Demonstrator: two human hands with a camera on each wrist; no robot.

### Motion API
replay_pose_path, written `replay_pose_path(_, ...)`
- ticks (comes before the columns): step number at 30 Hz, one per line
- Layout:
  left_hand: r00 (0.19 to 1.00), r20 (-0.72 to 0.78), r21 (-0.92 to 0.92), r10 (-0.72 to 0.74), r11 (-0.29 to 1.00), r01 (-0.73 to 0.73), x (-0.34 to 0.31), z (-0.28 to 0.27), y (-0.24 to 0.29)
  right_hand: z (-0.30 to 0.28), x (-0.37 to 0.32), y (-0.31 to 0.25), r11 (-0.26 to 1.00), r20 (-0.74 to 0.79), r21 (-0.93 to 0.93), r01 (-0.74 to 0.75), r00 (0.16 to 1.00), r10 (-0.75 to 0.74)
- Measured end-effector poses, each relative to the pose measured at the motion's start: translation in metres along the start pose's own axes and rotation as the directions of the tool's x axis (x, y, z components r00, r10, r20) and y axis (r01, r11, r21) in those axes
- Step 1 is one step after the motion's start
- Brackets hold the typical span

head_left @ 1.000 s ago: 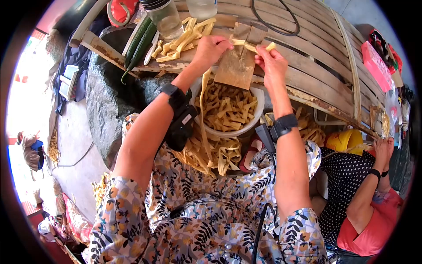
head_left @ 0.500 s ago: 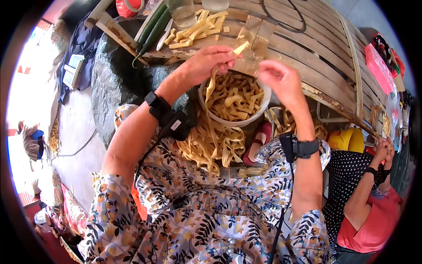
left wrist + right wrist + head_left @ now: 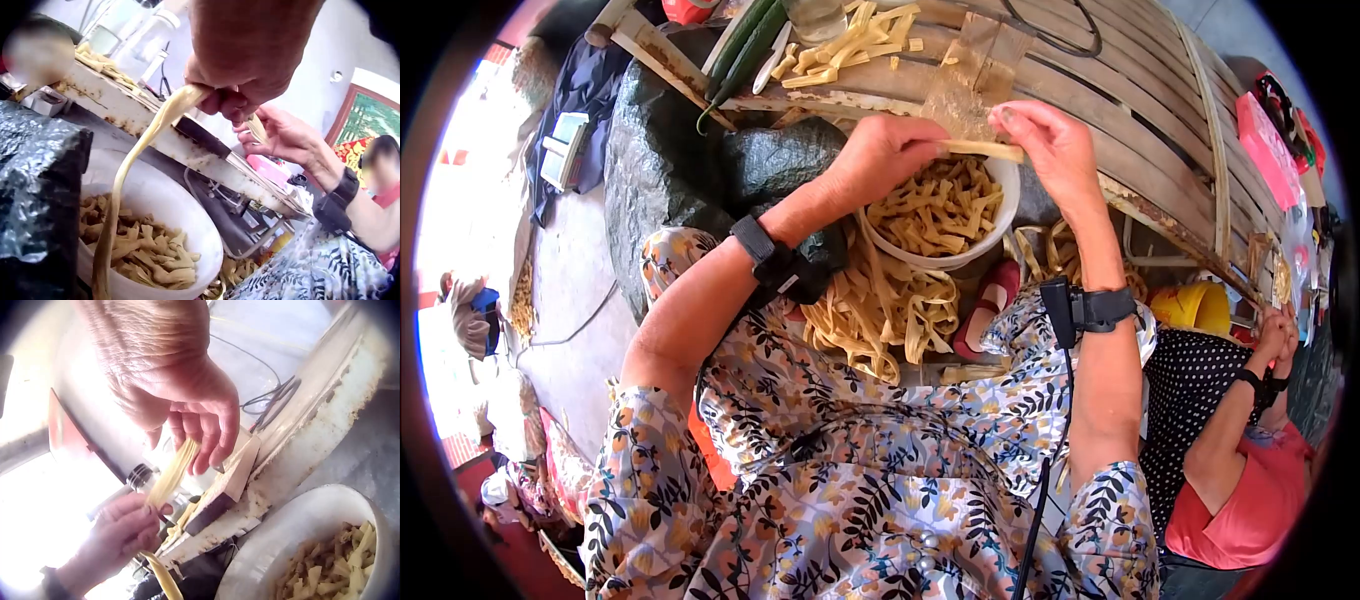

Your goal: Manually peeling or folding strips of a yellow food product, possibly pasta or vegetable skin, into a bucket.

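Observation:
My left hand (image 3: 888,155) pinches a long, pale yellow fibrous strip (image 3: 982,149) near its end. The strip's long tail (image 3: 125,169) droops past the bucket in the left wrist view. My right hand (image 3: 1060,155) is beside the strip's short end, fingers loosely bent, with a small grey pointed bit at one fingertip (image 3: 217,467). Below both hands stands a white bucket (image 3: 1012,195) holding many short cut pieces (image 3: 940,215) of the same material. A wooden board (image 3: 972,80) lies on the slatted bench just beyond. Uncut strips (image 3: 890,300) heap in front of the bucket.
On the slatted bench (image 3: 1140,130) lie yellow stalks (image 3: 855,50), green cucumbers (image 3: 745,50), a glass jar (image 3: 815,18) and a black cable (image 3: 1070,45). Dark plastic sheeting (image 3: 650,190) bulges at left. A yellow bucket (image 3: 1195,305) and a seated person (image 3: 1230,490) are at right.
Both hands moved off the board toward me, over the bucket. My right hand let go of the strip's end, swung away, then came back beside it. The strip's free end now points right.

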State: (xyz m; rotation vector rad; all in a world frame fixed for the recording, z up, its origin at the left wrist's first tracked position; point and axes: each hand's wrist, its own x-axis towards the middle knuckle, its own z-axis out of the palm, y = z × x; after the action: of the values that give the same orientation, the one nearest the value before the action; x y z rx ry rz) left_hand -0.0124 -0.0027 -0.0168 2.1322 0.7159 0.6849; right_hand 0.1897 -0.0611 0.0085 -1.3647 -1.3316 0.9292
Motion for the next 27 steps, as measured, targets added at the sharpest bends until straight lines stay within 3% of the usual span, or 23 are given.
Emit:
replay_pose_path(1,0.994,-0.036,0.071,0.100,0.993,-0.097,-0.001,0.005,0.005,0.003,0.000,0.000,0.999,-0.006,-0.029,-0.039,0.999,0.039)
replay_pose_path(2,0.977,-0.064,0.144,0.201,0.971,-0.191,-0.001,0.007,0.010,0.006,-0.003,-0.001,0.981,0.072,-0.082,-0.176,0.981,0.182)
replay_pose_path(4,0.971,0.022,0.242,0.238,0.941,-0.236,-0.001,0.004,0.014,0.013,-0.008,-0.001,0.884,0.203,-0.215,-0.414,0.867,0.456)
replay_pose_path(6,0.965,0.079,0.261,0.251,0.929,-0.263,-0.001,-0.002,0.014,0.014,-0.010,0.012,0.887,0.281,-0.247,-0.391,0.846,0.452)
replay_pose_path(8,0.975,0.218,-0.003,-0.036,0.999,0.038,-0.003,-0.016,0.017,0.015,-0.016,0.017,0.900,0.358,-0.241,-0.362,0.829,0.430)
replay_pose_path(9,0.985,0.175,-0.088,0.001,0.996,0.015,-0.001,-0.020,0.009,0.019,-0.020,0.019,0.891,0.461,-0.116,-0.438,0.771,0.439)
replay_pose_path(10,0.968,0.231,-0.212,-0.097,0.966,0.147,0.000,-0.028,0.012,0.022,-0.025,0.002,0.885,0.645,-0.045,-0.464,0.663,0.380)
replay_pose_path(12,0.958,0.224,-0.256,-0.180,0.937,0.236,0.005,-0.036,0.009,0.031,-0.034,-0.026,0.823,0.757,0.266,-0.501,0.638,0.144)
replay_pose_path(13,0.956,0.207,-0.312,-0.207,0.912,0.265,0.005,-0.036,0.012,0.030,-0.030,-0.024,0.762,0.707,0.439,-0.476,0.707,0.035)
replay_pose_path(14,0.918,0.210,-0.465,-0.337,0.792,0.397,0.003,-0.029,0.018,0.028,-0.026,-0.021,0.674,0.631,0.598,-0.434,0.773,-0.062)
replay_pose_path(15,0.906,0.267,-0.550,-0.328,0.720,0.423,0.000,-0.022,0.019,0.025,-0.021,-0.024,0.617,0.562,0.682,-0.393,0.821,-0.098)
replay_pose_path(16,0.895,0.319,-0.627,-0.312,0.638,0.446,-0.002,-0.013,0.014,0.022,-0.017,-0.022,0.642,0.476,0.686,-0.342,0.878,-0.041)
replay_pose_path(18,0.847,0.516,-0.766,-0.128,0.374,0.523,-0.003,0.004,0.004,0.017,-0.012,-0.032,0.882,0.341,0.419,-0.217,0.937,0.068)
replay_pose_path(20,0.834,0.546,-0.801,-0.081,0.244,0.547,-0.008,0.014,0.009,0.024,-0.013,-0.021,0.941,0.273,0.325,-0.094,0.962,0.002)
replay_pose_path(21,0.792,0.611,-0.771,0.014,0.236,0.591,-0.007,0.017,0.007,0.026,-0.014,-0.017,0.961,0.240,0.272,-0.038,0.970,-0.029)
replay_pose_path(24,0.774,0.612,-0.790,0.160,0.089,0.607,-0.011,0.032,0.007,0.022,-0.018,-0.021,0.979,0.339,0.135,-0.155,0.935,0.101)
replay_pose_path(25,0.756,0.638,-0.765,0.144,0.005,0.644,-0.012,0.035,0.005,0.024,-0.019,-0.020,0.983,0.340,0.115,-0.141,0.936,0.095)
replay_pose_path(27,0.822,0.560,-0.828,0.106,0.052,0.558,-0.013,0.038,0.004,0.026,-0.020,-0.020,0.994,0.279,0.098,-0.044,0.960,0.015)
